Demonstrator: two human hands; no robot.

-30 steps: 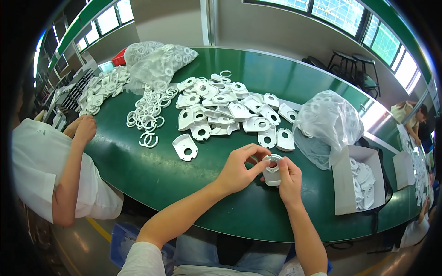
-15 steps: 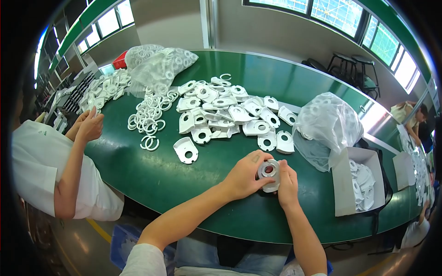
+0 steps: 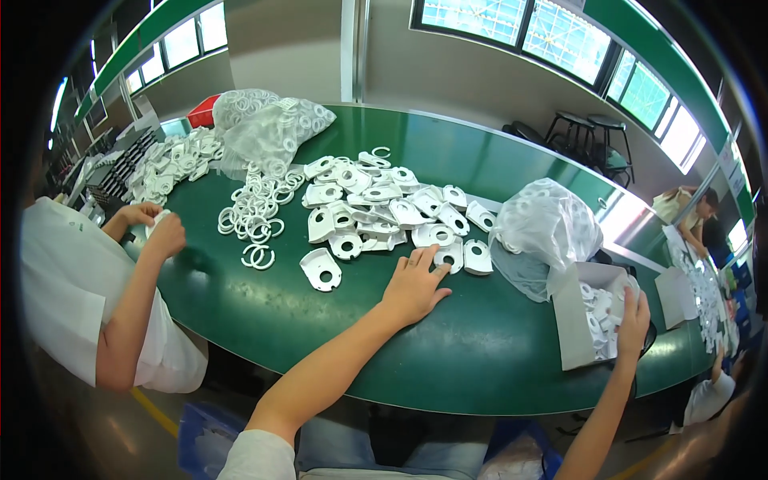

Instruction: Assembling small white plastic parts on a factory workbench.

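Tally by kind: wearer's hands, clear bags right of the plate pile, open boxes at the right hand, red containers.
Left hand, right hand: 2
Clear bag: 1
Open white box: 1
Red container: 1
Total: 5

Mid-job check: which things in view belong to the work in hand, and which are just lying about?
Belong, it seems:
white plates, the left hand at their near edge
white box, the right hand at its right side
white rings, probably

Lying about, apparently:
stools by the wall
red bin, upper left
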